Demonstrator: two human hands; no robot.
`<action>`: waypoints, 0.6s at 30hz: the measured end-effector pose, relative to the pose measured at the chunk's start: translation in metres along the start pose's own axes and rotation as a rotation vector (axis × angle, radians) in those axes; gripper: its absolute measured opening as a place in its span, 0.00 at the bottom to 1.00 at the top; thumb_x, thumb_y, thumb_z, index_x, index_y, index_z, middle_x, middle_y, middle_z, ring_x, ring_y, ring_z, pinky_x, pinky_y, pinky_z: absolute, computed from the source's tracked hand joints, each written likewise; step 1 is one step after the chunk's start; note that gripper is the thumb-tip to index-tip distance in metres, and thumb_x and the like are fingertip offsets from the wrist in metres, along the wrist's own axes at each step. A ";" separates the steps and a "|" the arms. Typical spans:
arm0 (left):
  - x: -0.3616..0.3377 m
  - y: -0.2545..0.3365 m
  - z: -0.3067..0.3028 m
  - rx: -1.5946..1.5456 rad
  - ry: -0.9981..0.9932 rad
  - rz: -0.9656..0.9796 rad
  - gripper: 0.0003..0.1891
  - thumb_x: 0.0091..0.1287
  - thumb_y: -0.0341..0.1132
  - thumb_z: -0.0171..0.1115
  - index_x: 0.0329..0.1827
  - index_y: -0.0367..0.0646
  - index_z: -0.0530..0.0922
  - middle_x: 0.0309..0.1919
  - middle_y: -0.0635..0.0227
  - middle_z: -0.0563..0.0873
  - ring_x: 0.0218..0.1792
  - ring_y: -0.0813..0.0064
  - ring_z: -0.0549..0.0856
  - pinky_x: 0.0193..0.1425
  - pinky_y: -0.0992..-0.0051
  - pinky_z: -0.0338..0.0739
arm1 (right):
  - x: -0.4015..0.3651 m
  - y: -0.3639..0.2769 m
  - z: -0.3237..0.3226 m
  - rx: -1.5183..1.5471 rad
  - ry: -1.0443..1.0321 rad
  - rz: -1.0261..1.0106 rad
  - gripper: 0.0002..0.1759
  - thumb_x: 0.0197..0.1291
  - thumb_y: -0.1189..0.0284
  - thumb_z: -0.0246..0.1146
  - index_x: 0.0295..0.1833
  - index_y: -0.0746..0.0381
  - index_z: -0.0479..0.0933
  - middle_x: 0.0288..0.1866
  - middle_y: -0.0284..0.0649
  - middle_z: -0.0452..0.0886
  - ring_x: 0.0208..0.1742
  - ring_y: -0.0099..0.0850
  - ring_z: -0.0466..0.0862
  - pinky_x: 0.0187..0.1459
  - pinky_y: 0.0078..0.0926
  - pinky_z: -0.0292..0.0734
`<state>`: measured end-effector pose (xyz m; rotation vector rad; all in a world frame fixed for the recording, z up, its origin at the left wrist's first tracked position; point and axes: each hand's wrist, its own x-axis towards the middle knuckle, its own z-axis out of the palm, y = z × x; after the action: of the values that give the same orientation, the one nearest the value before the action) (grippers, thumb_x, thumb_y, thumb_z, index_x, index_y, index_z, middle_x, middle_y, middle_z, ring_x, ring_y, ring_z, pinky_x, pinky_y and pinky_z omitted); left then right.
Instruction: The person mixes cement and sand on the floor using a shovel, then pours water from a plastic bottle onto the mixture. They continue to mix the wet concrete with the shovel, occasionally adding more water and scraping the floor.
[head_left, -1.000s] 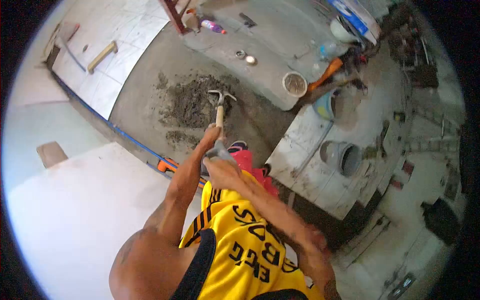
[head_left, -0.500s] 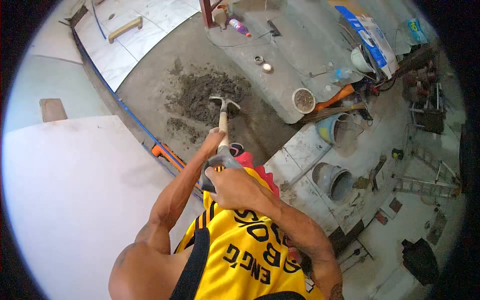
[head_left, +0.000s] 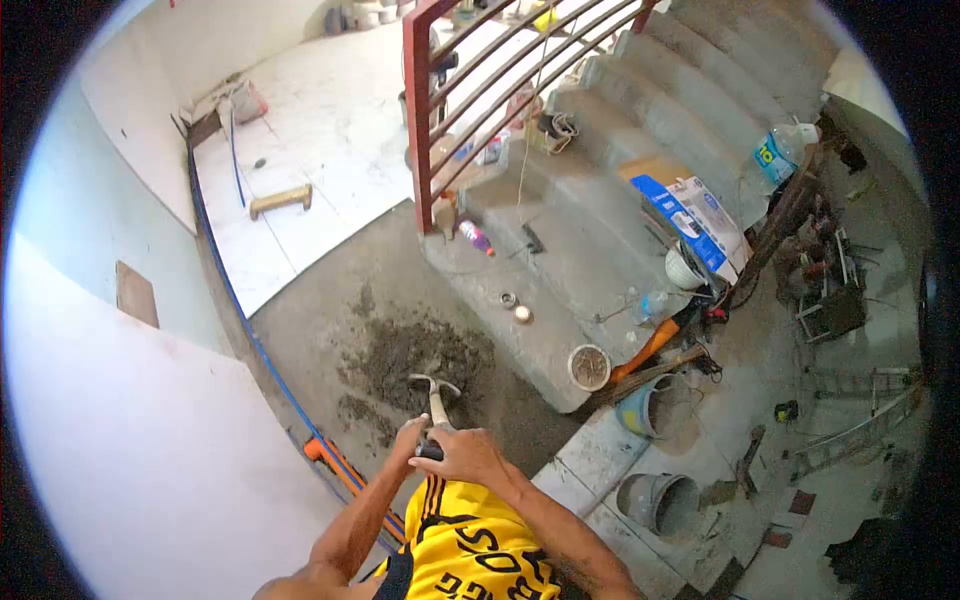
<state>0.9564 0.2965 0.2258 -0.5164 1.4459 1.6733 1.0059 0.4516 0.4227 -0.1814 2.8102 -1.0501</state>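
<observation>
The shovel (head_left: 438, 407) is positioned at the near right edge of the wet mortar heap (head_left: 385, 362), on the grey concrete floor (head_left: 320, 270). Its blade points away from the operator; the blade tip is not distinguishable against the mortar. The left hand (head_left: 405, 447) is closed on the shaft, ahead of the grip. The right hand (head_left: 467, 457) is clenched around the grip at the near end.

The white marble-look tiles (head_left: 330, 130) border the concrete floor at its far left edge and carry a wooden float (head_left: 281, 201). A blue hose (head_left: 272, 372) runs along the left edge of the concrete floor. To the right, the bottom step (head_left: 480, 275) carries a round container (head_left: 589, 368) at its near corner, two small tins (head_left: 523, 314) near its left edge, and a purple bottle (head_left: 477, 238) beside the red railing post (head_left: 417, 120).
</observation>
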 end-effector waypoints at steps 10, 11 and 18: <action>-0.116 0.123 0.092 0.621 -0.179 0.932 0.17 0.66 0.41 0.47 0.43 0.35 0.75 0.36 0.55 0.77 0.43 0.60 0.77 0.50 0.68 0.68 | -0.001 0.024 -0.021 -0.271 0.641 -0.013 0.27 0.46 0.52 0.66 0.42 0.64 0.73 0.35 0.45 0.76 0.39 0.41 0.76 0.41 0.35 0.71; -0.114 0.133 0.097 0.738 -0.203 0.965 0.16 0.66 0.41 0.48 0.42 0.35 0.76 0.34 0.55 0.77 0.40 0.60 0.77 0.48 0.67 0.69 | -0.005 0.021 -0.024 -0.204 0.600 0.046 0.25 0.47 0.58 0.67 0.44 0.65 0.72 0.38 0.46 0.75 0.43 0.42 0.75 0.45 0.37 0.70; -0.098 0.141 0.125 1.103 -0.396 0.882 0.19 0.60 0.47 0.58 0.35 0.35 0.77 0.26 0.56 0.78 0.29 0.59 0.78 0.35 0.66 0.71 | -0.048 0.036 -0.050 0.042 0.643 -0.024 0.24 0.43 0.73 0.68 0.48 0.65 0.71 0.47 0.47 0.72 0.49 0.45 0.74 0.52 0.40 0.69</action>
<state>0.9252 0.3860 0.4159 1.1207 2.0995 1.1222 1.0425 0.5189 0.4404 0.1613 3.3367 -1.3737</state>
